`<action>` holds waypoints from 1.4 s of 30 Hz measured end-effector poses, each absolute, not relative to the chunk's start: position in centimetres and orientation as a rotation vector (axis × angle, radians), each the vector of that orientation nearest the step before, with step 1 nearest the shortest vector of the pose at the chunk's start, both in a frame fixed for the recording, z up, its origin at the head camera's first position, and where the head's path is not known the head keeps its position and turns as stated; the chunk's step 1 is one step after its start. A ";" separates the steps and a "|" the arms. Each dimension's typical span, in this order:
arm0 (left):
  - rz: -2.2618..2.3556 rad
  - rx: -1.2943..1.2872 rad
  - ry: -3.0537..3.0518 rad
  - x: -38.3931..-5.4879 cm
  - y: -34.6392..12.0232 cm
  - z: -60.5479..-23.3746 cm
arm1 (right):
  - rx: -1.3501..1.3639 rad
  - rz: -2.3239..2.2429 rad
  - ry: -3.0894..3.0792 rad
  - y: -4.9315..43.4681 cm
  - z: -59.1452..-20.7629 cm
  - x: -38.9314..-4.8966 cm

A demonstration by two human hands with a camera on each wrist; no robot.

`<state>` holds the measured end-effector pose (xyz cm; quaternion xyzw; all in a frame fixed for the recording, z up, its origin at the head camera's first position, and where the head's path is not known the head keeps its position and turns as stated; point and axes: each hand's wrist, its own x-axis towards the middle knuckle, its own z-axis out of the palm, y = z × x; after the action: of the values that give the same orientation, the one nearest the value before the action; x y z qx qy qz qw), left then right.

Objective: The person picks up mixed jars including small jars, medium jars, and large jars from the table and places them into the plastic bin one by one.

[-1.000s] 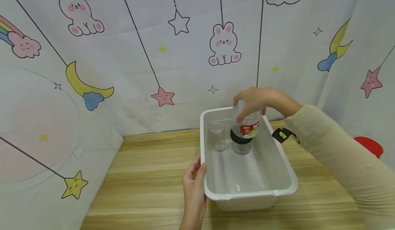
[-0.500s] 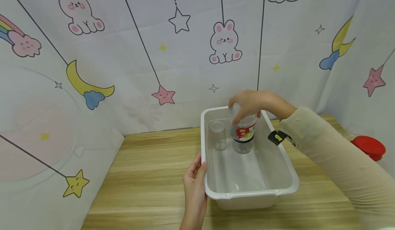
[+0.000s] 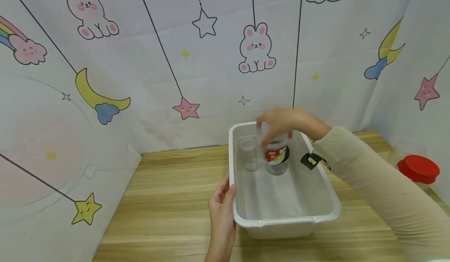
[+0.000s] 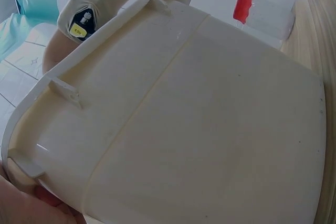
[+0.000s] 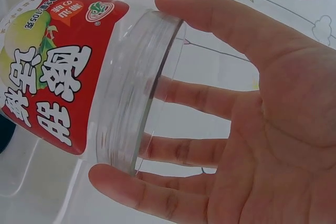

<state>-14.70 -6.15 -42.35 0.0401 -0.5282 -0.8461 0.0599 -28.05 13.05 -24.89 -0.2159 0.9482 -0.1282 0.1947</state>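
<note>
My left hand (image 3: 221, 211) holds the left rim of a white plastic basin (image 3: 281, 230), which stands on the wooden table. From above, my right hand (image 3: 279, 123) grips a clear jar (image 3: 275, 154) with a red fruit label around its threaded mouth, fingers spread about the rim. No lid shows on this jar (image 5: 126, 93) in the right wrist view. It is inside the basin's far half, overlapping a clear container with a dark lid (image 3: 287, 153). To its left, another clear container (image 3: 250, 156) stands on the basin floor.
A clear jar with a red lid (image 3: 420, 169) stands on the table at the right, partly behind the right sleeve (image 3: 372, 180). Close behind the basin hangs a white printed curtain (image 3: 211, 74).
My right hand has moved down and to the left with the labelled jar, uncovering more of the red-lidded jar. My left hand stays on the basin rim.
</note>
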 end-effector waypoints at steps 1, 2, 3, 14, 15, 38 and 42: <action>-2.563 0.124 -1.597 -14.7 -6.2 -42.4 | -0.606 -0.360 2.658 13.0 -25.0 -28.1; -2.565 0.127 -1.596 -14.7 -6.2 -42.4 | -0.611 -0.358 2.660 12.9 -25.1 -28.1; -2.566 0.131 -1.595 -14.7 -6.2 -42.4 | -0.613 -0.356 2.662 12.8 -25.2 -28.1; -2.559 0.156 -1.615 -14.8 -6.2 -42.3 | -0.615 -0.392 2.672 12.3 -26.3 -28.0; -2.557 0.157 -1.616 -14.8 -6.2 -42.3 | -0.613 -0.393 2.672 12.2 -26.3 -28.0; -2.555 0.149 -1.609 -14.7 -6.3 -42.2 | -0.643 -0.395 2.626 10.8 -27.8 -27.9; -2.560 0.145 -1.597 -14.7 -6.2 -42.2 | -0.639 -0.372 2.629 10.5 -28.0 -28.0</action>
<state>-14.75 -6.22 -42.16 0.0480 -0.5277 -0.8459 0.0606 -28.01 10.45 -28.03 -0.2289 0.9424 -0.1332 0.2040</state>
